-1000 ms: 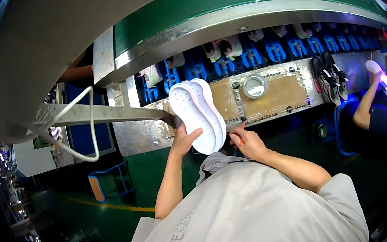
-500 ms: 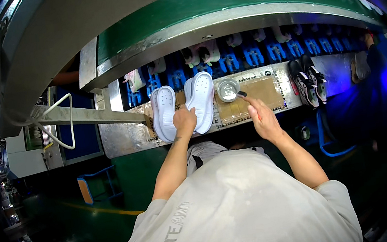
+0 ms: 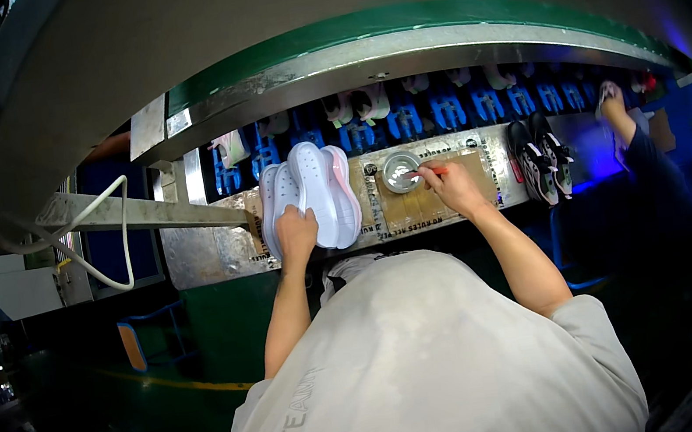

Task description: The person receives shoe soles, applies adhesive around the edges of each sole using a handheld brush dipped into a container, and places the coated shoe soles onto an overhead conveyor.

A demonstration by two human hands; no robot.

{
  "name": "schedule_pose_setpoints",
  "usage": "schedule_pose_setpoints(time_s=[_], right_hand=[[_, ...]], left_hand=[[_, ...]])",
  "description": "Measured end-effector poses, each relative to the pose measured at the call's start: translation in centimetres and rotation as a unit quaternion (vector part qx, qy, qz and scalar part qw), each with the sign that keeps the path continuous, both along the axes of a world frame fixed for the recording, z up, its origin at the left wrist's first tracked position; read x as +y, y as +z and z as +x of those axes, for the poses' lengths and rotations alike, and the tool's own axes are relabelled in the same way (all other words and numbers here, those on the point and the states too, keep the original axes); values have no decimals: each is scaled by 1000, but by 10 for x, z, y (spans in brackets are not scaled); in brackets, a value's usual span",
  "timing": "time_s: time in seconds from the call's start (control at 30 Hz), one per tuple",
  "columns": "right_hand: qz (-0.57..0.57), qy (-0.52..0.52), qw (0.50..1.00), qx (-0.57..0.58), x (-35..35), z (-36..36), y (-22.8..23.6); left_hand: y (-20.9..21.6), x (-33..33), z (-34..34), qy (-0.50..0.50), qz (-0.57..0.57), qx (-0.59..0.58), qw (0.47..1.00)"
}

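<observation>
At the front of the bench, white shoe soles with small holes stand side by side. My left hand [image 3: 296, 233] grips the lower edge of one white sole [image 3: 316, 194]. Another white sole [image 3: 271, 196] sits to its left, and a pink-edged sole [image 3: 349, 202] shows partly behind it on the right. My right hand [image 3: 457, 189] is closed round a thin brush [image 3: 438, 171] with a reddish handle. The brush reaches into a round, clear bowl [image 3: 399, 171], its tip hard to make out. The bowl rests on a brown cardboard sheet [image 3: 424, 205].
A pair of black-and-white shoes [image 3: 541, 158] stands on the metal bench [image 3: 202, 258] to the right. Behind, blue holders [image 3: 403, 119] carry light shoes under a metal-edged green conveyor [image 3: 296, 50]. A metal beam [image 3: 151, 212] juts in from the left. Another person's arm [image 3: 637, 135] reaches in at far right.
My right hand has closed on the brush, which now points into the bowl. My left hand has shifted left with a white sole, and the pink-edged sole has come into sight.
</observation>
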State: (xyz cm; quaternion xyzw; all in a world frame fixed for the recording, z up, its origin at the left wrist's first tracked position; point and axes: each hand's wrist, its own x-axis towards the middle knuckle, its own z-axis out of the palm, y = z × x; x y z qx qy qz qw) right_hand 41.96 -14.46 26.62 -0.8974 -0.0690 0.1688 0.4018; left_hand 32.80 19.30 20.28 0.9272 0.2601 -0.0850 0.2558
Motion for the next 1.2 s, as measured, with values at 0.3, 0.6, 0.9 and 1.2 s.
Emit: schedule_pose_setpoints(time_s=[0.3,0.6,0.9,1.2], right_hand=[[-56,68,994,64,8,17,-44],[-27,28,999,26,3,1,-5],[-53,26,998,23,-4,-11,33],[241,159,956,-47,21,1,102]], left_hand=[[16,6,-45,242,-835,-83,486],[-29,-18,-45,187,-913,-70,355],[24,-32,-28,82,-891,-88,437],[63,-32,-8,-53,-827,-29,559]])
